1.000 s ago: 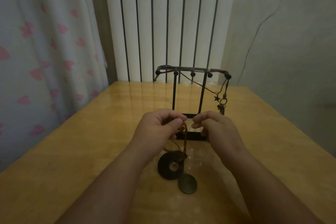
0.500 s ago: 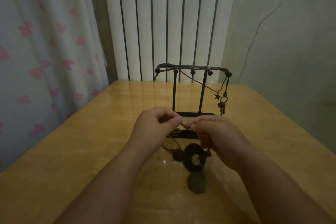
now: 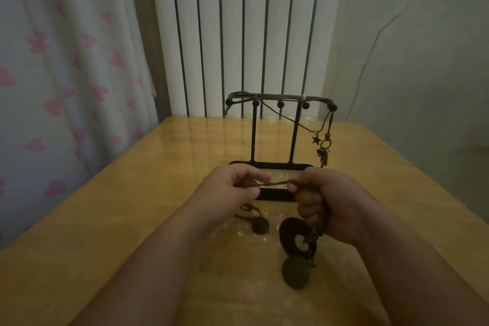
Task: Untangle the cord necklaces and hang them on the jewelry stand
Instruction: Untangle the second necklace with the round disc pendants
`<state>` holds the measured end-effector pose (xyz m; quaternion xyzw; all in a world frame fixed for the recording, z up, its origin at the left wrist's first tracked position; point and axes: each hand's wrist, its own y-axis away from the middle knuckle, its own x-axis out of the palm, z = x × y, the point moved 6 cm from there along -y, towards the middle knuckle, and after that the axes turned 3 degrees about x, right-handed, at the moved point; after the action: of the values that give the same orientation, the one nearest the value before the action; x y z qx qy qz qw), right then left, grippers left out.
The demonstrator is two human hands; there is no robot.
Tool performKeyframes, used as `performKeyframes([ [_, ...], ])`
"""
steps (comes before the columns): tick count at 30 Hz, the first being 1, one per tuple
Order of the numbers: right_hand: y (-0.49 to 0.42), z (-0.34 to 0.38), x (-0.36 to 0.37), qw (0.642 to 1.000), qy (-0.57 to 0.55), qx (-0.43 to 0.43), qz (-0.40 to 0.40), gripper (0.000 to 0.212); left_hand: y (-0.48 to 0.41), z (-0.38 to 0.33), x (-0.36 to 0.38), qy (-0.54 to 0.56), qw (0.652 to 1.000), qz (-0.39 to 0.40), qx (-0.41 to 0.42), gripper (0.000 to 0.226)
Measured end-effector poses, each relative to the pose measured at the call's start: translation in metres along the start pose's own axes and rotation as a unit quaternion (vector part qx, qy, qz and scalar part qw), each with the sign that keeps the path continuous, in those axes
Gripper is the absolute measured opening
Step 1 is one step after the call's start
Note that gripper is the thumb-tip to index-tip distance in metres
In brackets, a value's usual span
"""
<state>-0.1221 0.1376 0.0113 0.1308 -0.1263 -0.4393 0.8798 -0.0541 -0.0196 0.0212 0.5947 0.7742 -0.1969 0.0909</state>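
Two bare hands were held over a glossy wooden table, just at 6 o'clock of the black jewelry stand. A brown cord was stretched between them, almost level, above the base of the stand. The left hand was closed on the 9 o'clock end of the cord, which was pinched between thumb and forefinger. The right hand was closed on the 3 o'clock end, with the fingers curled round it like a fist. Below the right hand a dark ring pendant was hung on knotted cord, and an oval greenish pendant was seen directly at 6 o'clock of it; whether this one touched the table could not be told. A small round pendant was seen at 9 o'clock of the ring pendant, below the left hand, with loose cord above it, and it appeared to be resting on the table. One necklace was already laid along the top bar of the stand, and at the 3 o'clock end of the bar a star charm and a bunch of small key-like charms were hung. Behind the table a white ribbed radiator was seen at 12 o'clock, a curtain with pink hearts at 9 o'clock, and a pale wall at 3 o'clock.
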Motion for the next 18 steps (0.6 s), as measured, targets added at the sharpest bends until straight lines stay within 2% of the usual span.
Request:
performKeyframes([
  [5,-0.002,-0.003,-0.007,0.999,0.007,0.025,-0.045,0.022,-0.003,0.003,-0.003,0.016,0.999,-0.033,-0.01,0.035],
  [12,-0.001,-0.005,-0.006,0.996,0.054,0.031,-0.059,0.023,-0.003,0.001,-0.017,0.034,0.99,-0.134,-0.007,0.005],
  [18,-0.002,-0.003,-0.01,0.985,0.139,0.03,-0.101,0.022,-0.003,-0.004,-0.015,0.083,0.991,-0.104,0.022,0.029],
])
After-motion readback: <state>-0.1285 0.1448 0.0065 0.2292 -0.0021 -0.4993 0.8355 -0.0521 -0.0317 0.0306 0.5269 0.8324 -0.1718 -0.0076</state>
